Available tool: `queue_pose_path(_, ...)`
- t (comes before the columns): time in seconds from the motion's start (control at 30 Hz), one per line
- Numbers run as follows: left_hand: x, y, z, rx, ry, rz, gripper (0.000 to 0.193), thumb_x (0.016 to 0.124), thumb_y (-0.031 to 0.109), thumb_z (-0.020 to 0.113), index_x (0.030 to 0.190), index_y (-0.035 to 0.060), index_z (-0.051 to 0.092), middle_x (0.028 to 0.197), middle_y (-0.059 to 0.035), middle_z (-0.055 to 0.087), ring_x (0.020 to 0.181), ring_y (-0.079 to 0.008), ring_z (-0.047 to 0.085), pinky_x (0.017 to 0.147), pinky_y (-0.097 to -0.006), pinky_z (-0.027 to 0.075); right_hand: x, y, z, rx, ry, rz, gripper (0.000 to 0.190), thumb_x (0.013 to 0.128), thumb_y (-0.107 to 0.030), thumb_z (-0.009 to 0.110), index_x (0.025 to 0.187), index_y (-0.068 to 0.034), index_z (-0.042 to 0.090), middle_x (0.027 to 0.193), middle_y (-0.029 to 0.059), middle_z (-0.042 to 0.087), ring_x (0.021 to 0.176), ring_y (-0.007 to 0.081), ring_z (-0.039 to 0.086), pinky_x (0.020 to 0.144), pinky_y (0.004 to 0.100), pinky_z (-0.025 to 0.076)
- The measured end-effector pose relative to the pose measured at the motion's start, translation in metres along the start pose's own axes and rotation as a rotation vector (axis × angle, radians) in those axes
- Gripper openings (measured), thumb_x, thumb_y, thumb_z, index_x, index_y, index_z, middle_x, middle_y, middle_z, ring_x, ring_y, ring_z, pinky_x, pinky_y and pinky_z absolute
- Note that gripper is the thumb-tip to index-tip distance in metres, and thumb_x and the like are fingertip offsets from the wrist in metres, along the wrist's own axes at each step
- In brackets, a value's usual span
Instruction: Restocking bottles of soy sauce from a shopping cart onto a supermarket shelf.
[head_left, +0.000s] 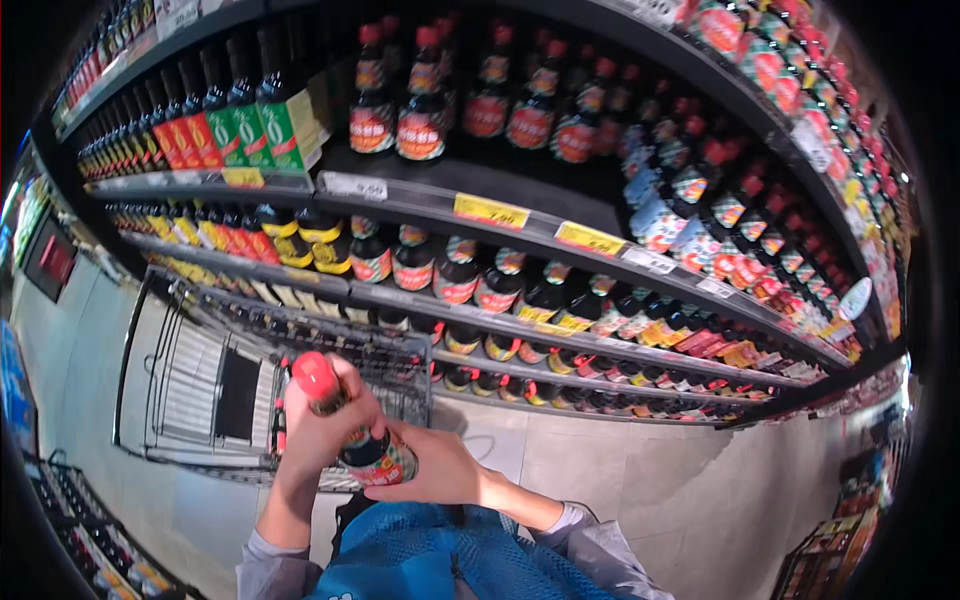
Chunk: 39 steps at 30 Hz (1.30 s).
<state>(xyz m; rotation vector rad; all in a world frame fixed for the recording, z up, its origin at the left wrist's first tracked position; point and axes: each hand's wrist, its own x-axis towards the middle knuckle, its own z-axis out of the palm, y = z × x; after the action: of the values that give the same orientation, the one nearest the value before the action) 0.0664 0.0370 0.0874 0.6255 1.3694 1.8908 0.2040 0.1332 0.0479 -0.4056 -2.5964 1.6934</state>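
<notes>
A dark glass sauce bottle (379, 463) with a red cap and a colourful label is tilted between both hands in front of the blue vest. My left hand (330, 420) wraps around its neck, just below the cap. Lower down, my right hand (435, 465) grips the labelled body. Beneath and beyond the hands stands a wire shopping cart (174, 455), and some red-capped bottles show inside it beside my left hand. Similar red-capped bottles (369, 112) stand on the shelf ahead.
Store shelving (427, 195) with price tags runs across the view, filled with rows of sauce bottles. Green-labelled bottles (281, 131) stand at the upper left. A low rack of bottles (97, 525) is at the lower left, and another display (825, 555) at the lower right. Tiled floor (600, 465) lies between.
</notes>
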Motion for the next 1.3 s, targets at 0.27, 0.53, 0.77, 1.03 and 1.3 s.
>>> queue_pose_path(0.27, 0.004, 0.018, 0.027, 0.534, -0.188, 0.363, 0.020, 0.071, 0.010, 0.072, 0.080, 0.0006, 0.057, 0.072, -0.0068, 0.059, 0.066, -0.0094, 0.057, 0.061, -0.0259, 0.047, 0.006, -0.014, -0.014, 0.073, 0.305, -0.295, 0.053, 0.060, -0.025, 0.088, 0.098, 0.000, 0.061, 0.090, 0.0153, 0.067, 0.085, 0.0246, 0.066, 0.076, 0.0337, 0.051)
queue_pose_path(0.53, 0.015, 0.053, 0.044, 0.472, -0.496, 0.552, 0.075, 0.066, 0.007, 0.081, 0.126, 0.0039, 0.036, 0.115, -0.0097, 0.055, 0.112, -0.0172, 0.053, 0.099, -0.0343, 0.039, 0.000, -0.020, -0.057, 0.389, 0.370, -0.454, 0.051, 0.067, -0.007, 0.081, 0.111, 0.001, 0.058, 0.104, 0.0073, 0.065, 0.097, 0.0138, 0.061, 0.088, 0.0314, 0.049)
queue_pose_path(0.77, 0.012, -0.027, -0.054, 0.756, -0.128, 0.385, 0.057, 0.077, 0.005, 0.071, 0.125, 0.0024, 0.040, 0.104, -0.0113, 0.061, 0.100, -0.0206, 0.060, 0.091, -0.0339, 0.046, 0.027, -0.057, -0.145, 0.100, 0.860, -0.353, 0.058, 0.063, -0.014, 0.087, 0.109, 0.002, 0.058, 0.099, 0.0067, 0.066, 0.090, 0.0141, 0.064, 0.085, 0.0319, 0.052)
queue_pose_path(1.03, -0.039, -0.170, -0.147, 0.783, -0.049, 0.066, 0.049, 0.077, 0.009, 0.067, 0.120, 0.0005, 0.044, 0.092, -0.0142, 0.065, 0.087, -0.0274, 0.065, 0.078, -0.0370, 0.051, 0.077, -0.053, -0.244, 0.144, 0.899, -0.266, 0.037, 0.067, -0.007, 0.083, 0.097, 0.003, 0.065, 0.089, 0.0086, 0.069, 0.078, 0.0130, 0.065, 0.075, 0.0287, 0.054)
queue_pose_path(1.3, -0.071, -0.262, -0.184, 1.007, -0.121, -0.171, 0.030, 0.076, 0.019, 0.063, 0.103, 0.0039, 0.063, 0.092, -0.0128, 0.068, 0.087, -0.0278, 0.067, 0.077, -0.0375, 0.053, 0.162, -0.016, -0.278, 0.063, 0.891, -0.051, 0.031, 0.062, -0.015, 0.087, 0.074, 0.007, 0.069, 0.077, 0.0100, 0.070, 0.067, 0.0124, 0.066, 0.062, 0.0261, 0.053)
